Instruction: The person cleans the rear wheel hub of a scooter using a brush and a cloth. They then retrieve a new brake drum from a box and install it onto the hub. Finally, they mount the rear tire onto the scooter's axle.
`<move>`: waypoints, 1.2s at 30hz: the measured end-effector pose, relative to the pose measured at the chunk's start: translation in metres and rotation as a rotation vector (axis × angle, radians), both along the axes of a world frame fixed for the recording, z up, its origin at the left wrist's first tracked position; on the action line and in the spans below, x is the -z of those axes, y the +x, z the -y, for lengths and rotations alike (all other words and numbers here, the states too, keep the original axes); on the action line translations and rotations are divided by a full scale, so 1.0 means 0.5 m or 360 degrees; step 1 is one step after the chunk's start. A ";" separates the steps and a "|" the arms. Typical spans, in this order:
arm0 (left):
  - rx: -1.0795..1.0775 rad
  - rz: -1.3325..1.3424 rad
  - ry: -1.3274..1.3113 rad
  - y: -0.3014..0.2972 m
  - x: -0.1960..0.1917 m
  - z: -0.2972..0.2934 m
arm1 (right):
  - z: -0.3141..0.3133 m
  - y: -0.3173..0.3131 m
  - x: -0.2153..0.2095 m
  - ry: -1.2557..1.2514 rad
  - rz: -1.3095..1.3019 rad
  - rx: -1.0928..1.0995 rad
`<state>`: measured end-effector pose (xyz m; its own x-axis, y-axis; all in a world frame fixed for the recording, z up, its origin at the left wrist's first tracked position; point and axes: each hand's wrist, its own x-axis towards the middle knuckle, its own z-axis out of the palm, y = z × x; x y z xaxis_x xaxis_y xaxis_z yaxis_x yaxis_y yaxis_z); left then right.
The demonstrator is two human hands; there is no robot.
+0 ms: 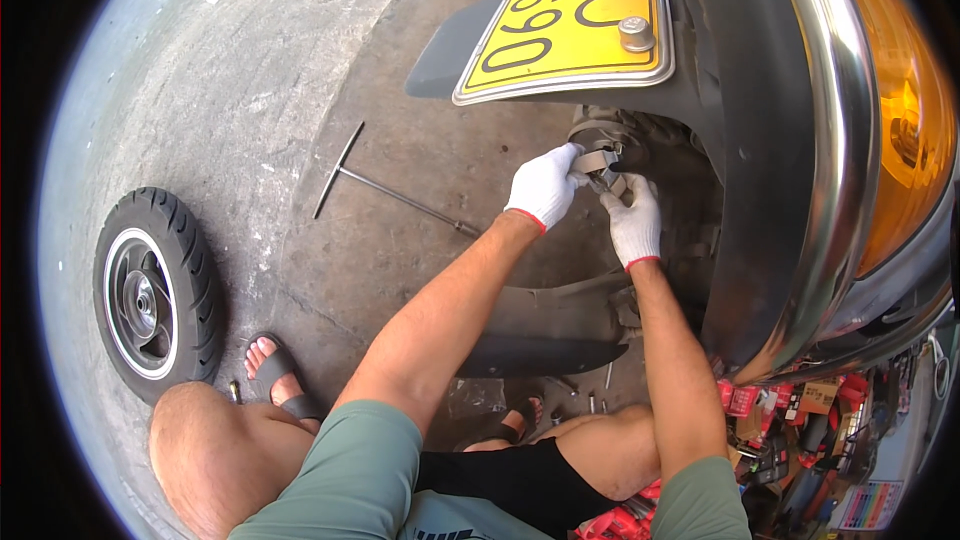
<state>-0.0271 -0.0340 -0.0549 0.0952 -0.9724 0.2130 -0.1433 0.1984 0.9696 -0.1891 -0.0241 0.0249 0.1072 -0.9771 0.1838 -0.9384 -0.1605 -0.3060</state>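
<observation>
My left hand [545, 188], in a white knit glove with a red cuff, pinches one end of a pair of curved brake shoes [597, 161] with pale tan linings. My right hand [634, 224], gloved the same way, grips the lower shoe with thumb and fingers. Both hands are closed, close together, beneath the rear fender of a scooter. Just behind the shoes is the dark, dirty wheel hub area [610, 124], partly hidden by them. Whether the shoes touch the hub, I cannot tell.
Above my hands hangs a yellow licence plate [570, 25]. The scooter's chrome trim [840, 140] and orange lamp [905, 120] fill the right. A T-handle wrench [400, 198] lies on the concrete. At left stands a removed wheel [150, 295]. Red boxes [740, 400] crowd the lower right.
</observation>
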 end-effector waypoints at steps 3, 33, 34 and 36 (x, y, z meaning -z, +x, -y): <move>0.0018 0.0020 0.0018 0.001 0.004 -0.001 | -0.017 0.048 -0.030 0.0077 0.0205 0.0078; 0.0038 -0.0170 0.0185 0.013 0.006 0.045 | 0.002 0.042 -0.028 0.0092 0.0157 0.0079; 0.0000 -0.0230 0.0239 0.011 0.004 0.046 | 0.009 0.022 -0.013 0.0049 0.0078 0.0067; -0.0079 -0.0188 0.0310 0.004 0.000 0.043 | 0.016 0.003 0.000 0.0000 -0.0005 0.0062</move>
